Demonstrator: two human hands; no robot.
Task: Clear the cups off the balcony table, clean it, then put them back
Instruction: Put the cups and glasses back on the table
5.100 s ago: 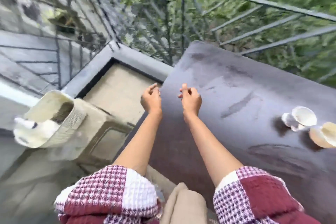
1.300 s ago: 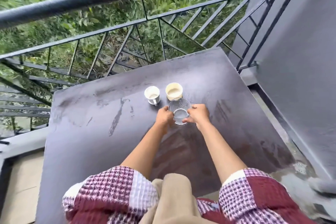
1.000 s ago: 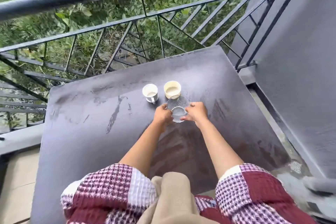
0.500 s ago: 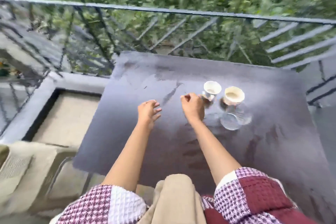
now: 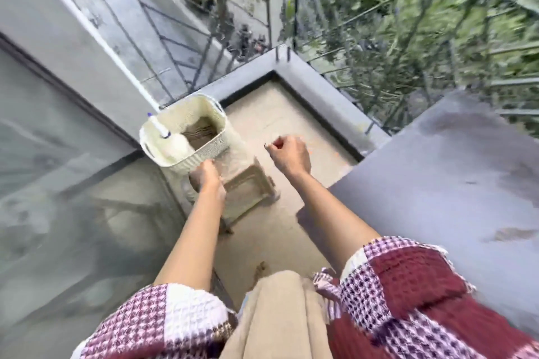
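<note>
The view has swung left, and no cups are in sight. The dark balcony table (image 5: pixel 455 183) fills the right side, its top streaked and bare where visible. My left hand (image 5: pixel 207 178) reaches down to the lower edge of a cream woven basket (image 5: pixel 217 119); motion blur hides its fingers. My right hand (image 5: pixel 288 154) hangs in the air over the floor, left of the table's corner, with its fingers curled in and nothing in it.
The basket stands on a beige plastic stool (image 5: pixel 248 191) and holds a white spray bottle (image 5: pixel 175 147) with a blue tip. A grey kerb (image 5: pixel 315 87) and black metal railing (image 5: pixel 379 46) bound the balcony. A glass door is at the left.
Both hands let go of the clear glass on the table. The view then swung left to the basket and stool, and my left hand moved down to the basket.
</note>
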